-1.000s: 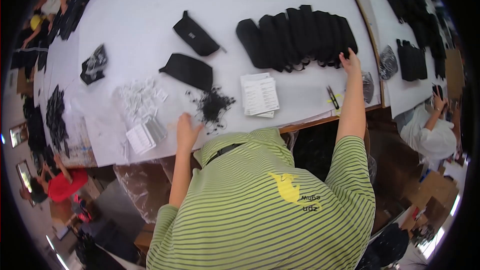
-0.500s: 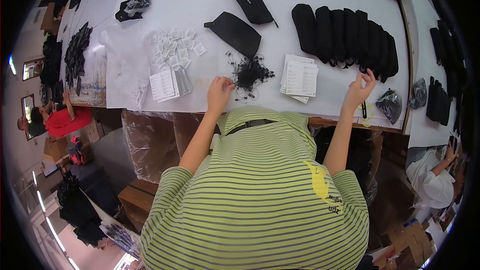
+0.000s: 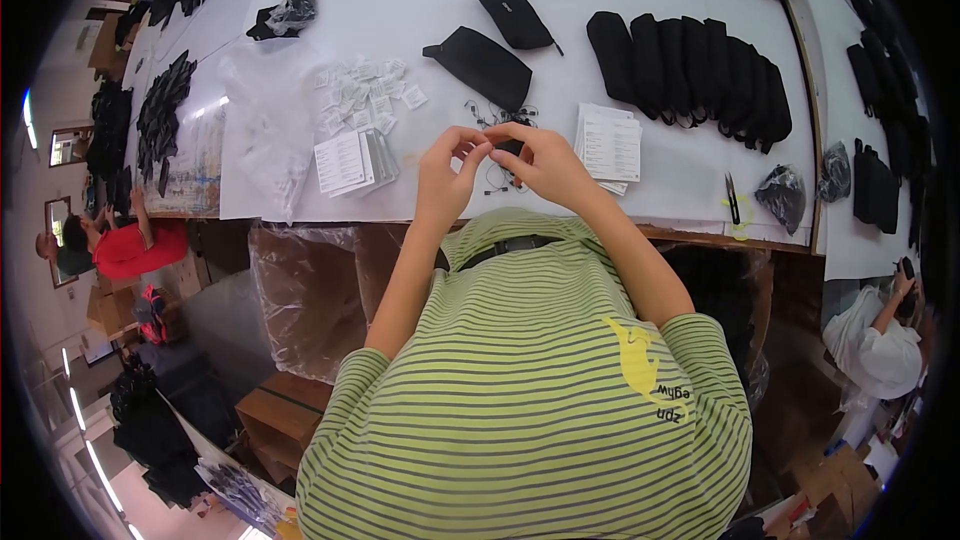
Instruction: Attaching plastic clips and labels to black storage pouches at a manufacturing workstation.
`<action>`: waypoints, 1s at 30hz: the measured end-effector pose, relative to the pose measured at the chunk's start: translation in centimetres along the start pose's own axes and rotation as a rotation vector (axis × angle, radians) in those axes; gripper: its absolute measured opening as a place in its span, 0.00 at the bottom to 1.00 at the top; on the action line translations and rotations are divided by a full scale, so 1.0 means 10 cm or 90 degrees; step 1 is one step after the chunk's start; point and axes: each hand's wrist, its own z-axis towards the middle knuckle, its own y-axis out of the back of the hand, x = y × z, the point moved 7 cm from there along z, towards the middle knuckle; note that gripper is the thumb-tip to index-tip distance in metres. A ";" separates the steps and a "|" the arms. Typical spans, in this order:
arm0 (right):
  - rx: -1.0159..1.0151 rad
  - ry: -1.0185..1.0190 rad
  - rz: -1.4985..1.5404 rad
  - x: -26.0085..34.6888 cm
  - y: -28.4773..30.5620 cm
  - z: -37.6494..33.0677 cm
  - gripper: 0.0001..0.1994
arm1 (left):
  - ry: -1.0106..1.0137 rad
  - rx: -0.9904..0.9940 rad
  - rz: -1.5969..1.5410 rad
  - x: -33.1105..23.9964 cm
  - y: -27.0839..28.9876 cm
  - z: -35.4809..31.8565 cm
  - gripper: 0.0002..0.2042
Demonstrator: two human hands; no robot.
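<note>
My left hand and my right hand meet at the fingertips above a pile of black tag strings. Both are closed in a pinch; what sits between the fingers is too small to make out. Much of the pile is hidden under my hands. Left of them lies a stack of white printed cards, with loose small white packets behind it. Another stack of white cards lies by my right hand. Beyond the strings rest two black zip pouches, a nearer one and a farther one.
A row of black pouches stands at the right. Near the front edge lie black thread snips and a bagged black bundle. Clear plastic bags and black strips cover the left. Co-workers are at both sides.
My right hand has come left from beside the pouch row to meet my left hand over the strings. My left hand has shifted slightly right. The view has moved a little.
</note>
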 end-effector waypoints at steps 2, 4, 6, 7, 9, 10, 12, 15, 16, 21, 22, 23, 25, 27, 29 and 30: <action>0.035 -0.050 -0.005 0.04 -0.05 0.06 0.09 | 0.006 -0.011 -0.017 -0.02 0.07 0.01 0.04; 0.017 -0.032 -0.033 0.08 -0.02 0.08 0.09 | 0.021 0.007 -0.067 0.03 0.10 0.01 0.04; -0.006 -0.015 -0.061 0.12 0.04 0.09 0.08 | 0.047 0.029 -0.093 0.04 0.13 0.01 0.05; -0.023 -0.003 -0.075 0.15 0.07 0.09 0.08 | 0.076 0.055 -0.122 0.06 0.12 0.01 0.06; -0.042 0.013 -0.089 0.19 0.11 0.09 0.08 | 0.086 0.046 -0.158 0.12 0.15 0.02 0.06; -0.030 0.010 -0.118 0.19 0.11 0.10 0.07 | 0.100 0.036 -0.196 0.16 0.17 0.02 0.07; -0.021 0.009 -0.147 0.19 0.10 0.11 0.07 | 0.093 0.040 -0.188 0.16 0.19 0.04 0.07; -0.043 0.009 -0.049 0.16 0.08 0.16 0.06 | 0.062 0.026 -0.102 0.15 0.27 0.10 0.10; -0.088 0.023 0.065 0.19 0.12 0.17 0.06 | 0.038 0.008 -0.022 0.15 0.34 0.12 0.11; -0.208 0.176 0.064 0.72 0.42 0.18 0.06 | 0.094 -0.394 0.450 0.95 1.55 -0.08 0.26; -0.206 0.177 0.066 0.75 0.44 0.20 0.06 | 0.183 -0.460 0.554 1.16 1.76 -0.20 0.29; -0.182 0.158 0.069 0.76 0.44 0.24 0.06 | 0.183 -0.463 0.556 1.35 1.88 -0.27 0.29; -0.156 0.144 0.074 0.79 0.43 0.28 0.06 | 0.423 -0.310 0.614 1.78 2.02 -0.40 0.31; -0.128 0.057 0.207 0.68 0.44 0.28 0.06 | 0.351 -0.313 0.634 1.69 1.99 -0.42 0.29; -0.117 0.052 0.271 0.61 0.45 0.24 0.06 | 0.285 -0.317 0.655 1.55 1.91 -0.41 0.28; -0.113 0.044 0.332 0.56 0.46 0.20 0.06 | 0.257 -0.321 0.694 1.34 1.83 -0.34 0.25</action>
